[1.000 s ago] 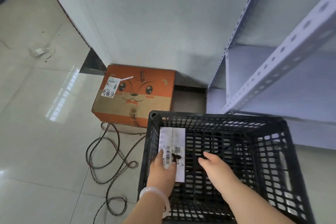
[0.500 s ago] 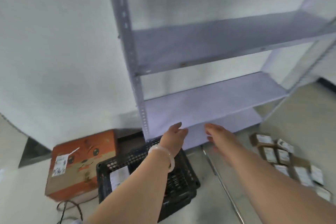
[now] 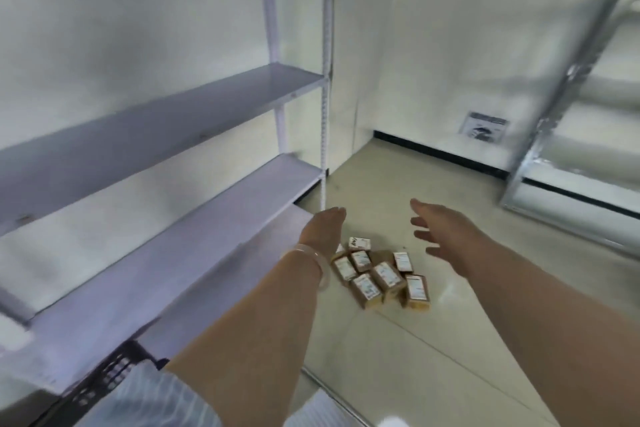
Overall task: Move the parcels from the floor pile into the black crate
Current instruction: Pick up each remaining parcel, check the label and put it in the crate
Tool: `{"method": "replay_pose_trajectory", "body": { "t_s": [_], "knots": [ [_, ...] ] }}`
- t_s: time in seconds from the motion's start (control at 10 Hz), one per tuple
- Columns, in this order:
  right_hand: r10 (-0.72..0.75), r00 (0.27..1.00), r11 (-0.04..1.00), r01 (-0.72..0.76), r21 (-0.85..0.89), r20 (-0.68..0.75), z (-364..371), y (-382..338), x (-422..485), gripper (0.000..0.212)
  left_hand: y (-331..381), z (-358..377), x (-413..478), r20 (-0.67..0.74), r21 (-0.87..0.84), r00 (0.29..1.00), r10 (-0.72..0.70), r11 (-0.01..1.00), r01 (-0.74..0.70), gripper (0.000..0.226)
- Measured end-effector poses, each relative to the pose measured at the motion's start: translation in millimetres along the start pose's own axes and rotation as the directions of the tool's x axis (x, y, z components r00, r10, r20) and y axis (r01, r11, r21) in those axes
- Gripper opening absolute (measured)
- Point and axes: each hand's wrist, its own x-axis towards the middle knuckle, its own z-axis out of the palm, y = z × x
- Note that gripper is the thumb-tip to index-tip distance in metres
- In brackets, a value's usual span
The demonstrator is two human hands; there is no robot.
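As right hand (image 3: 440, 231) hovers spread, parcels (image 3: 381, 274) lie near shelf post (image 3: 326, 80).

Both hands (image 3: 323, 227) (image 3: 440, 230) outstretched, fingers relaxed

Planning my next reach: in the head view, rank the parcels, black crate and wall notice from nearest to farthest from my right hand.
From the right hand:
1. Parcels, on the floor just below.
2. Black crate, back at lower left.
3. Wall notice, on the far wall.

Bare floor (image 3: 450, 340) surrounds the parcels (image 3: 377, 276); shelving (image 3: 207, 218) stands close on their left.
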Motion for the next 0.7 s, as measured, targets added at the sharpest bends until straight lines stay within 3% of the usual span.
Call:
{"method": "replay_pose_trajectory", "body": {
  "t_s": [0.1,0.3,0.5,0.6,0.7],
  "knots": [
    [0.012,0.998,0.999,-0.010,0.041,-0.058,-56,12,22,0.039,15,65,12,0.081,-0.025,0.997,0.010,1.000,-0.008,0.044],
    [0.105,0.994,0.992,-0.105,0.070,0.012,-86,44,68,0.047,2,113,67,0.130,0.010,0.989,-0.071,0.997,0.071,0.043],
    [0.183,0.983,0.981,-0.184,0.059,0.012,-75,63,151,0.042,-18,123,150,0.107,0.070,0.989,-0.101,0.993,0.094,0.040],
    [0.209,0.978,0.978,-0.209,0.020,0.005,-57,61,209,0.041,-20,119,206,0.114,0.062,0.979,-0.172,0.984,0.166,0.020],
    [0.240,0.970,0.971,-0.240,-0.005,0.020,-39,51,268,0.044,-18,114,262,0.105,0.070,0.972,-0.211,0.976,0.205,0.026]
  ]
}}
